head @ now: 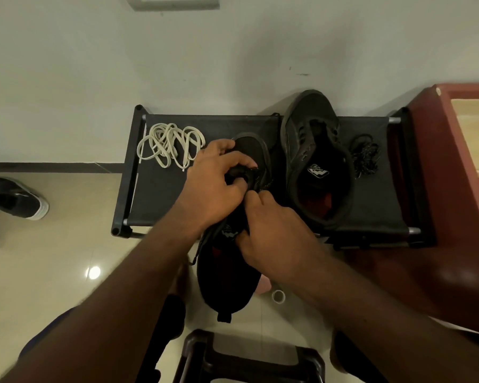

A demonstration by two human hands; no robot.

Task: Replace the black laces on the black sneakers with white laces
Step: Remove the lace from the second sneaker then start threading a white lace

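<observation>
A pale tiled floor is running under everything, and a red-brown cabinet is standing at the right edge. Against the wall, a low black fabric shoe rack is sitting just beside the cabinet. A dark stool is showing at the bottom of the view.

The near sneaker is lying with its toe on the rack and its heel hanging out past the front rail, towards the person. The far sneaker is resting on the rack to its right, toe to the wall, its eyelets bare. A black-and-white shoe is sitting on the floor, well apart to the left.

The left hand is curling its fingers round the forepart of the near sneaker, gripping it. The right hand is clamping the same shoe at the lacing, thumb hooked at the tongue (whether its fingertips are also pinching the lace, I cannot tell).

The white laces are lying in a loose tangle on the rack's left end. A heap of black lace is lying on the right end, beside the far sneaker. A small roll of tape is lying on the floor near the held shoe's heel.
</observation>
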